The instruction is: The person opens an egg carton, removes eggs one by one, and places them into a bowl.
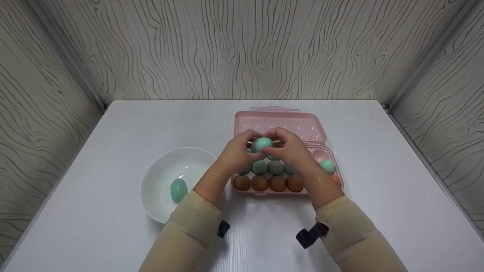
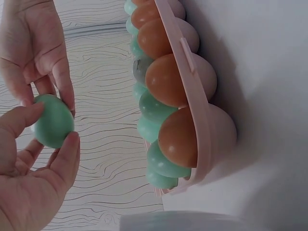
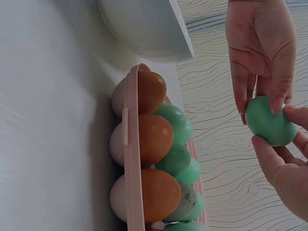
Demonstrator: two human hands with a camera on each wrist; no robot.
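A pale green egg (image 1: 262, 144) is held between both hands above a pink egg carton (image 1: 287, 193). My left hand (image 1: 236, 153) pinches it from the left with thumb and fingers. From the other side my right hand (image 1: 290, 151) also grips it with its fingertips. Both wrist views show the egg (image 2: 54, 121) clear of the carton (image 3: 134, 159). Brown eggs (image 1: 259, 183) fill much of the near row, with green eggs (image 1: 259, 167) and a darker grey-green egg (image 1: 276, 167) behind. The hands and right forearm hide part of the carton.
A white bowl (image 1: 153, 177) stands left of the carton, with one green egg (image 1: 179, 190) in it. The carton's lid (image 1: 281, 125) lies open toward the back wall. Another green egg (image 1: 327, 166) sits at the carton's right end, near a bare cup (image 1: 321, 155).
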